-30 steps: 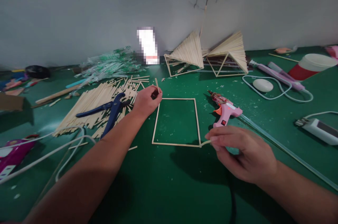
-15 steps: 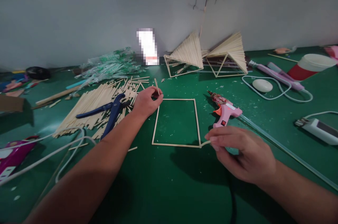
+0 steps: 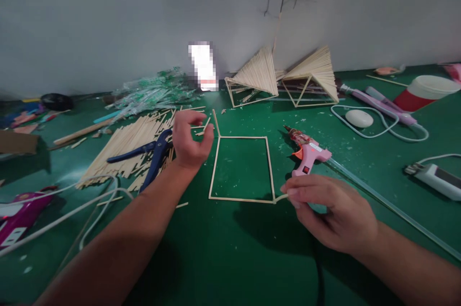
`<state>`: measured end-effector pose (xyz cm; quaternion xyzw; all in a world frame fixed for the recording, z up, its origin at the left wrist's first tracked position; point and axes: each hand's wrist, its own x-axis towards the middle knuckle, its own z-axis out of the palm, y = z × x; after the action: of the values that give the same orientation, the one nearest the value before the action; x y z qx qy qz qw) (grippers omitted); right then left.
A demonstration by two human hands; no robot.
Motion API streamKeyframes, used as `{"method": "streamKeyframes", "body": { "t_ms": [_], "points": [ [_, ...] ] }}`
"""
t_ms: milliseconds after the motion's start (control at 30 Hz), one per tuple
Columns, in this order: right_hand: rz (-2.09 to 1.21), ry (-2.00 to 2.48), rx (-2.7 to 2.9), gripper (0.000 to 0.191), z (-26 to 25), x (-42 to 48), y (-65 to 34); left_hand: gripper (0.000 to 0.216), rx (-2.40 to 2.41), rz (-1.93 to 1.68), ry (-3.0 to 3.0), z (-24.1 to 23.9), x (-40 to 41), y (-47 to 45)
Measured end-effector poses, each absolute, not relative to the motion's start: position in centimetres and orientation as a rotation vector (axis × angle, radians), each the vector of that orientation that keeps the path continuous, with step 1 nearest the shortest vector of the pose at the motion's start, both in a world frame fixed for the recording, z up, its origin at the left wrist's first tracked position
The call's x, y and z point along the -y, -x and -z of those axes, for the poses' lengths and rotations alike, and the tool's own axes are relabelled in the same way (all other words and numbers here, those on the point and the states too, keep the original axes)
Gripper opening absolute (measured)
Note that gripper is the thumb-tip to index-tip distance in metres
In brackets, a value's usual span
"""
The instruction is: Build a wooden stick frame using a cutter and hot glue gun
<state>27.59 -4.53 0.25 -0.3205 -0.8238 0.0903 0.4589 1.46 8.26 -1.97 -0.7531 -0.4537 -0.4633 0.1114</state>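
A square frame of thin wooden sticks [image 3: 241, 199] lies flat on the green table. From its far left corner a short wooden stick [image 3: 216, 122] rises, standing by itself. My left hand [image 3: 192, 140] is just left of that stick, fingers curled but apart, with nothing in them. At the near right corner, my right hand [image 3: 327, 210] pinches another wooden stick [image 3: 282, 197], whose lower end meets the frame's corner. A pink hot glue gun [image 3: 309, 154] with a clear glue stick lies beyond my right hand.
Blue-handled cutters [image 3: 156, 159] rest on a pile of wooden sticks [image 3: 122, 145] at left. Two stick-built twisted models [image 3: 255, 75] stand by the wall. A magenta tool [image 3: 25, 214], white cables, a red-and-white cup [image 3: 427, 92] and a white plug-in device [image 3: 439, 178] lie around the sides.
My left hand has let go of the stick at the far left corner and moved a little left, its fingers parting. My right hand keeps its pinch at the near right corner.
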Motion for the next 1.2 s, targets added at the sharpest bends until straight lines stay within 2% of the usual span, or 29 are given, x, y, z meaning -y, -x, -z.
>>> {"method": "streamKeyframes", "body": {
  "t_ms": [100, 200, 267, 1200],
  "points": [
    [-0.212, 0.795, 2.027, 0.03, -0.3, 4.5, -27.6, 0.011, 1.132, 1.069, 2.567, 1.2, -7.5, -3.9],
    [-0.197, 0.778, 2.029, 0.029, -0.4, 4.5, -27.5, 0.02, 1.132, 0.387, 2.82, 1.0, -7.5, -7.2],
    [-0.189, 0.777, 2.03, 0.029, -0.4, 4.5, -27.5, 0.021, 1.137, 0.25, 2.828, 1.0, -7.7, -8.9],
    [-0.22, 0.729, 2.045, 0.027, 0.0, 4.3, -27.8, 0.035, 1.098, 0.191, 2.835, 2.2, -7.9, -9.5]
  ]
}}
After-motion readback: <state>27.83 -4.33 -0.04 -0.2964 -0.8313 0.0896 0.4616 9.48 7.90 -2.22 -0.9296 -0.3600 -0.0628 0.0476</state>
